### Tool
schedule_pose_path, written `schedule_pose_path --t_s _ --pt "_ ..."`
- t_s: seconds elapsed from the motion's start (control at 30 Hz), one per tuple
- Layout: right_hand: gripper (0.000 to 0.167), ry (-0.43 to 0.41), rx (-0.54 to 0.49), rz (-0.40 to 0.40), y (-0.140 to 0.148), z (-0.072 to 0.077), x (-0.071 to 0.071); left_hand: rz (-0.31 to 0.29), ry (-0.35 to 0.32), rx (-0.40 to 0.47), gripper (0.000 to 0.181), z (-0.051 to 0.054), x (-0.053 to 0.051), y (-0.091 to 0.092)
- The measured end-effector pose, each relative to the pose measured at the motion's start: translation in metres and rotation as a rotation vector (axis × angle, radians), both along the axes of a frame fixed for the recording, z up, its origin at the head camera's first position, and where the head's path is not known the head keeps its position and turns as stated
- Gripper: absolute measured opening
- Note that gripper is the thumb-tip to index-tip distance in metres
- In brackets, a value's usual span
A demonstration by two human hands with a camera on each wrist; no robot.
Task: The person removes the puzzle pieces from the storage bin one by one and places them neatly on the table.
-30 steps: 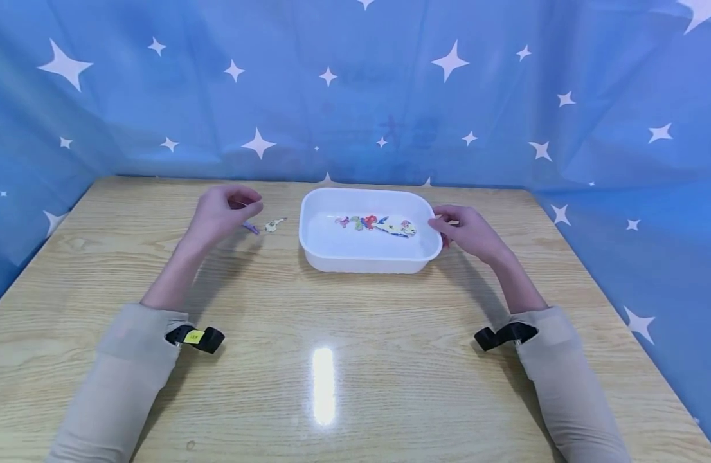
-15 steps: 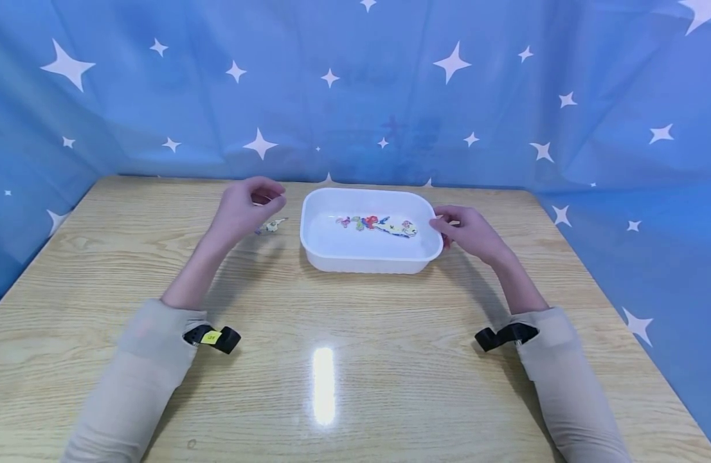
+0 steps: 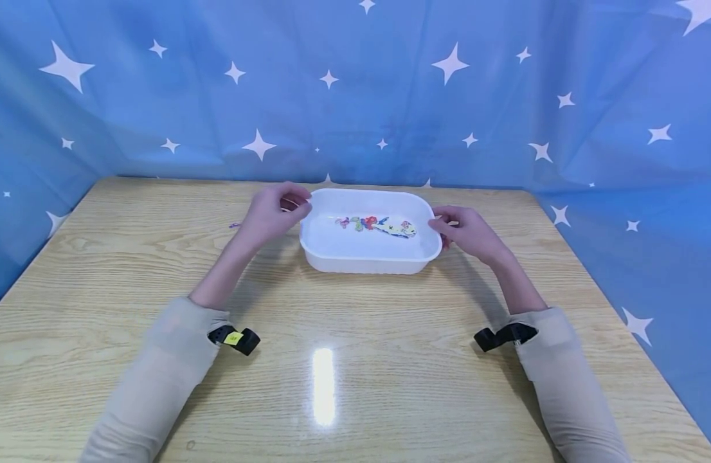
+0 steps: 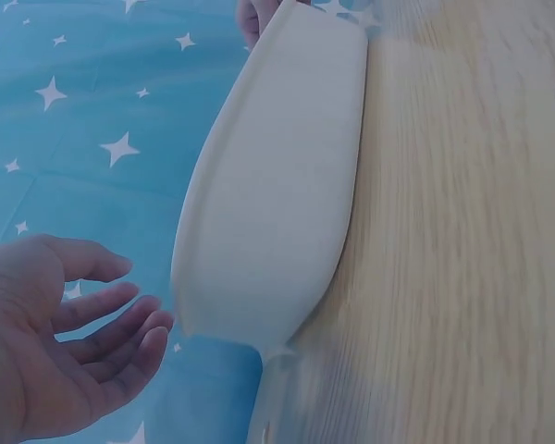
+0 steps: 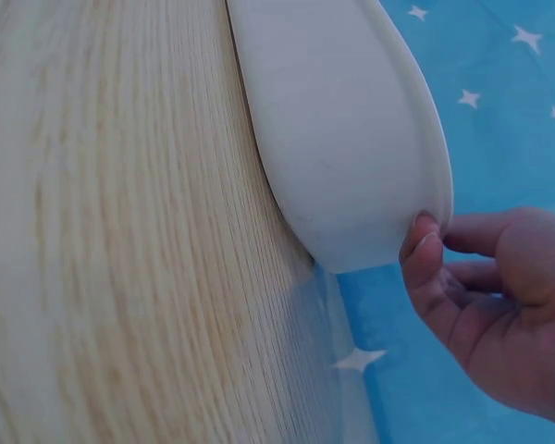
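A white plastic tub (image 3: 367, 265) stands upright near the table's back edge. In it lies a row of small flat colourful pieces: a pale yellow and blue one (image 3: 398, 228), a red one (image 3: 369, 222) and a pink one (image 3: 342, 222) among them. My right hand (image 3: 468, 233) pinches the tub's right rim between thumb and fingers, clear in the right wrist view. My left hand (image 3: 271, 213) is at the left rim; in the left wrist view its fingers (image 4: 111, 333) are loosely bent beside the tub wall (image 4: 273, 176) and hold nothing.
A small purple piece (image 3: 234, 225) lies on the wooden table (image 3: 402, 360) left of my left wrist. A blue star-patterned cloth (image 3: 355, 96) hangs behind the table and along its sides. Black wrist straps (image 3: 506, 335) sit on both sleeves.
My left hand has moved right, from over the small loose pieces to the tub's left rim. A cream piece seen earlier is now hidden behind it. My right hand stays put.
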State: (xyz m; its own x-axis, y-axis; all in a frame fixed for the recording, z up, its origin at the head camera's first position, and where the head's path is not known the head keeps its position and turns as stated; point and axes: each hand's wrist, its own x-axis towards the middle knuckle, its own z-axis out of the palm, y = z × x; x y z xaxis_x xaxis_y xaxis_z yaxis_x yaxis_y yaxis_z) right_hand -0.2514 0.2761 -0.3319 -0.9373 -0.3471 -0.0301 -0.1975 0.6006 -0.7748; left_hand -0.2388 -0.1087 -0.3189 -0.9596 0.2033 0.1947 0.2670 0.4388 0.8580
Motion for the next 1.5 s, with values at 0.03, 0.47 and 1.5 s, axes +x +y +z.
schedule_pose_path --t_s 0.03,0.47,1.5 --pt "0.043 0.001 0.002 -0.002 0.000 0.000 0.000 -0.005 -0.001 0.001 0.026 0.000 0.000 0.002" --pt "0.042 -0.002 0.014 -0.018 0.001 -0.002 0.001 -0.054 0.004 0.009 0.023 0.000 -0.005 0.036" --pt "0.042 -0.002 -0.019 -0.006 0.003 -0.003 -0.002 0.042 -0.193 -0.201 0.030 -0.024 -0.039 0.083"
